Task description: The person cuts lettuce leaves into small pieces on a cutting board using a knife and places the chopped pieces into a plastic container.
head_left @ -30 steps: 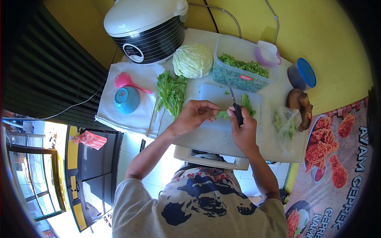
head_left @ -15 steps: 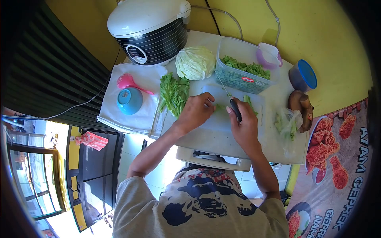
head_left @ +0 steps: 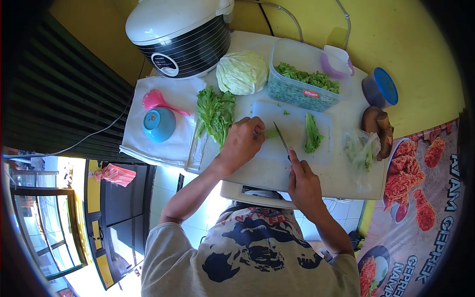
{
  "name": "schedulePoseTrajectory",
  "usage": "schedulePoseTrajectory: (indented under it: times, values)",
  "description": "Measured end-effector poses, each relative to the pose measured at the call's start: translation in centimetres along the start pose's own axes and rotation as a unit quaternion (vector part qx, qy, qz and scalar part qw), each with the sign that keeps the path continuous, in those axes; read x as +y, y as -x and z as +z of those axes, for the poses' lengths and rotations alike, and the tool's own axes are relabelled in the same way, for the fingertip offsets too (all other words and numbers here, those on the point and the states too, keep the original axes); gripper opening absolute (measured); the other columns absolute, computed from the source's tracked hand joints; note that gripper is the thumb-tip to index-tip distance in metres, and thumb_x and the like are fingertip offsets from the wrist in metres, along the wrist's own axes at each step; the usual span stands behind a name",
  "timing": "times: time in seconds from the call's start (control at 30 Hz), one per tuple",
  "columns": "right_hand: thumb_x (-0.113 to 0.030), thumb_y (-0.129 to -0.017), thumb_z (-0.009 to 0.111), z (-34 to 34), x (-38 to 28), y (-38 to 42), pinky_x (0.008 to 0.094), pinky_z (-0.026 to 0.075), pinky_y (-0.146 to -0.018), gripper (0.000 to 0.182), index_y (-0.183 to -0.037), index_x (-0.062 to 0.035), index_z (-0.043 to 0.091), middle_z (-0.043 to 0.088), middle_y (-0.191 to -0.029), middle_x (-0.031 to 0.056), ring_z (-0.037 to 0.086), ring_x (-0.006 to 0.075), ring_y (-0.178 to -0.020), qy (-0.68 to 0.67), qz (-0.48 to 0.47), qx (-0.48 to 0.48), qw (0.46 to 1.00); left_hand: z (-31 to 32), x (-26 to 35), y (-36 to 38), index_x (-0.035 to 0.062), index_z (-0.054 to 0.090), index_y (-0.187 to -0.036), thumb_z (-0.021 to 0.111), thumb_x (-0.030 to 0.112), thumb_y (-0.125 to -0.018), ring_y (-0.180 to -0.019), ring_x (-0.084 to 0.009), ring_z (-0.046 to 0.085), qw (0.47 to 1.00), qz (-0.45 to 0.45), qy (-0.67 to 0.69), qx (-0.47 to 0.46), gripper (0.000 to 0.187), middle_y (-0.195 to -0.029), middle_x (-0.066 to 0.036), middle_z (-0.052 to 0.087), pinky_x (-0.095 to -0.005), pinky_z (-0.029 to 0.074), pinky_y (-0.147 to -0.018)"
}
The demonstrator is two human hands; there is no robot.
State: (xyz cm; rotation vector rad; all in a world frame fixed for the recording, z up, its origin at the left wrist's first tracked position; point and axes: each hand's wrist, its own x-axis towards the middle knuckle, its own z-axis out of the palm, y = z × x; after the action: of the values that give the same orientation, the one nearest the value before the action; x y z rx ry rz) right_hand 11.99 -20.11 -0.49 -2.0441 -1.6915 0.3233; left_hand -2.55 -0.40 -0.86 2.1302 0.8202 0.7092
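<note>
My right hand (head_left: pixel 304 183) is closed around the handle of a knife (head_left: pixel 281 135), index finger along its top. The blade lies over a white cutting board (head_left: pixel 297 154), tip pointing away from me and slightly left. My left hand (head_left: pixel 242 143) is closed on a pale green lettuce stalk (head_left: pixel 270 133), its end sticking out just left of the blade. To the blade's right a lettuce leaf (head_left: pixel 312 132) rests on the board, with small green scraps near the far edge. Left of my left hand lies a bunch of lettuce (head_left: pixel 215 113).
A whole cabbage (head_left: pixel 241 73) and a clear container (head_left: pixel 307 102) of chopped greens stand behind the board. A rice cooker (head_left: pixel 188 47), blue bowl (head_left: pixel 159 125) and pink ladle (head_left: pixel 154 100) are left. On the right are a plastic bag (head_left: pixel 363 149) and blue-lidded tub (head_left: pixel 381 88).
My right hand has drawn the knife back toward me, and the blade has swung down over the board. The lettuce leaf on the right is now uncovered. My left hand has barely moved.
</note>
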Motion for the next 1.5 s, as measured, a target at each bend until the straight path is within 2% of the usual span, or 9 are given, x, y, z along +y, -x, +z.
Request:
schedulePoseTrajectory:
  times: [0.27, 0.73, 0.93, 1.03, 1.13, 1.23, 1.5]
  values:
    - [-0.002, -0.096, 0.061, 0.0, -0.4, 0.6, 0.0422, 0.055, -0.054, 0.068, -0.159, -0.0101, 0.039, 0.06, -0.087, 0.014, 0.062, 0.0313, -0.058, -0.037, -0.023, 0.02, 0.999, 0.2, 0.3, 0.1, -0.0008, 0.071, -0.101, 0.073, 0.002, -0.087, -0.07, -0.0256, 0.072, 1.0, 0.018, -0.009, -0.009, 0.014, -0.089, -0.015, 0.07, -0.0369, 0.057, -0.068]
    - [-0.002, -0.092, 0.063, 0.9, -0.9, -0.7, 0.0429, 0.055, -0.053, 0.071, -0.159, -0.007, 0.039, 0.06, -0.088, 0.0144, 0.063, 0.0317, -0.057, 0.021, -0.02, 0.001, 1.0, 0.2, 0.2, -0.1, -0.0003, 0.074, -0.1, 0.074, 0.004, -0.088, -0.069, -0.0249, 0.072, 1.0, 0.006, -0.009, -0.009, 0.013, -0.089, -0.014, 0.071, -0.037, 0.058, -0.067]
    - [-0.002, -0.092, 0.063, 0.7, -0.4, -1.0, 0.0424, 0.055, -0.052, 0.072, -0.159, -0.007, 0.039, 0.061, -0.089, 0.0143, 0.063, 0.0308, -0.057, 0.036, -0.002, 0.014, 0.999, -0.9, 0.8, 0.6, -0.0004, 0.076, -0.105, 0.073, 0.005, -0.089, -0.07, -0.0246, 0.073, 0.999, -0.016, 0.0, -0.036, 0.017, -0.09, -0.015, 0.073, -0.0358, 0.058, -0.068]
    - [-0.002, -0.092, 0.064, 1.0, -0.4, -0.6, 0.0414, 0.055, -0.052, 0.073, -0.16, -0.0076, 0.039, 0.061, -0.089, 0.0131, 0.062, 0.0291, -0.056, 0.017, -0.012, 0.036, 0.999, -0.9, 0.4, 1.1, -0.0023, 0.073, -0.114, 0.071, 0.003, -0.09, -0.07, -0.024, 0.074, 1.0, 0.009, 0.006, -0.022, 0.024, -0.09, -0.016, 0.074, -0.0349, 0.058, -0.067]
    - [-0.002, -0.092, 0.064, 0.6, -1.0, -0.2, 0.0404, 0.054, -0.051, 0.073, -0.16, -0.0081, 0.038, 0.06, -0.088, 0.012, 0.061, 0.0275, -0.055, 0.0, -0.041, 0.031, 0.999, -1.3, 1.3, 1.0, -0.0041, 0.067, -0.121, 0.069, 0.001, -0.09, -0.07, -0.024, 0.075, 0.996, -0.071, 0.054, -0.03, 0.031, -0.089, -0.016, 0.074, -0.0348, 0.058, -0.065]
    - [-0.002, -0.092, 0.064, 0.5, -1.1, 0.2, 0.0401, 0.054, -0.051, 0.073, -0.16, -0.0083, 0.038, 0.06, -0.086, 0.0115, 0.061, 0.0269, -0.055, 0.008, -0.048, 0.011, 0.999, -1.1, 1.0, 1.0, -0.0046, 0.062, -0.126, 0.068, -0.002, -0.09, -0.07, -0.0241, 0.075, 0.997, -0.054, 0.044, -0.027, 0.036, -0.088, -0.017, 0.074, -0.035, 0.058, -0.064]
    - [-0.001, -0.093, 0.063, 0.8, -0.2, 0.9, 0.0411, 0.055, -0.052, 0.072, -0.16, -0.0093, 0.039, 0.061, -0.084, 0.0118, 0.062, 0.0284, -0.055, -0.002, -0.016, 0.03, 0.999, -0.8, 0.0, 0.8, -0.0044, 0.069, -0.108, 0.069, 0.0, -0.089, -0.07, -0.0268, 0.075, 0.999, 0.022, -0.023, 0.001, 0.02, -0.088, -0.017, 0.074, -0.0364, 0.059, -0.067]
